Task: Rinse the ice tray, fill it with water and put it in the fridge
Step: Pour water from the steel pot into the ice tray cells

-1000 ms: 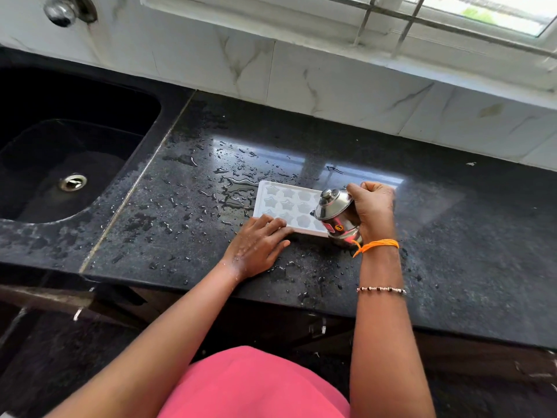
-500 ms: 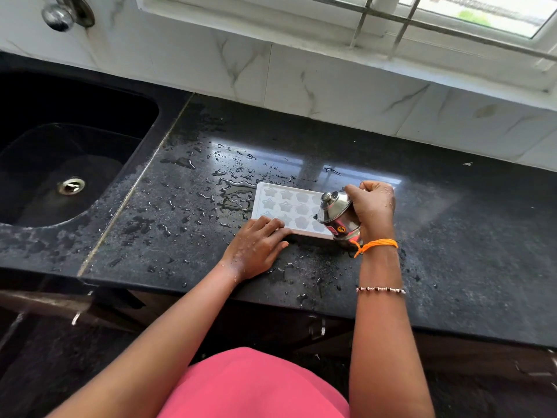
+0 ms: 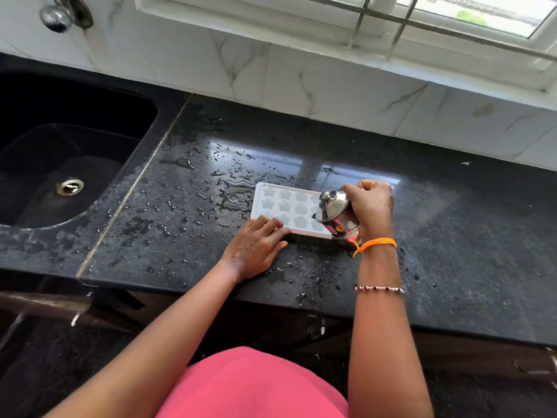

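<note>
Now your left hand (image 3: 256, 245) lies flat with straight fingers on the near-left corner of the star-mould ice tray (image 3: 283, 206), set well back from the wet black table's (image 3: 452, 236) front edge. Your right hand (image 3: 372, 208) grips a tilted steel pot (image 3: 336, 214) over its right end, tipped as before. Bare table stretches rightward; the sink (image 3: 69, 164) lies left.

Single head cam, looks fwd + steeply down, close over countertop (image 3: 452, 236), sink (image 3: 75, 164) at left.
</note>
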`<state>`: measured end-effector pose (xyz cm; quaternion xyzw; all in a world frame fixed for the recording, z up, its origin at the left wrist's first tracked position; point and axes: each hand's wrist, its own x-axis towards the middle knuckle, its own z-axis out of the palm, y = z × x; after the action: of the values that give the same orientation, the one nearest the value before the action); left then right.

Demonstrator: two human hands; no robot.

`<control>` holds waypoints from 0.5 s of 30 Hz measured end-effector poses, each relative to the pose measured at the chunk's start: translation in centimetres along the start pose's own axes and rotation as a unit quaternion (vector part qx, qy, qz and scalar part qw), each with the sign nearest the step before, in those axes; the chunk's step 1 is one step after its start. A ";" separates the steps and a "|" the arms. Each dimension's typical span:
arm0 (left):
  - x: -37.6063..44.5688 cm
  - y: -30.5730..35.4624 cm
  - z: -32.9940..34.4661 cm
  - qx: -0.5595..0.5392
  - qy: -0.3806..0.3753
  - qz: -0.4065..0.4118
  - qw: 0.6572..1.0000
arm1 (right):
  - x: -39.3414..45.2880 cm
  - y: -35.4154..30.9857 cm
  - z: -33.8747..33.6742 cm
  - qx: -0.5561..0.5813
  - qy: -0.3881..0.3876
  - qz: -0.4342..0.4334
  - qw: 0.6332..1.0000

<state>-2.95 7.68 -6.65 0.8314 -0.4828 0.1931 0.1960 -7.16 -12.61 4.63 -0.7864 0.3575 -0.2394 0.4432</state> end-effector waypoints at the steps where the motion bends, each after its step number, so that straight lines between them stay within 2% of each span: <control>1: 0.0 0.0 0.0 -0.001 -0.001 0.000 1.000 | 0.0 0.0 0.0 0.000 0.000 0.003 1.000; 15: 0.1 -0.1 0.0 0.002 -0.022 -0.006 1.000 | -0.2 0.3 -0.4 0.093 0.017 0.040 0.995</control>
<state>-2.83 7.70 -6.62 0.8390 -0.4812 0.1746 0.1845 -7.62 -12.79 4.58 -0.7229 0.3722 -0.2674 0.5171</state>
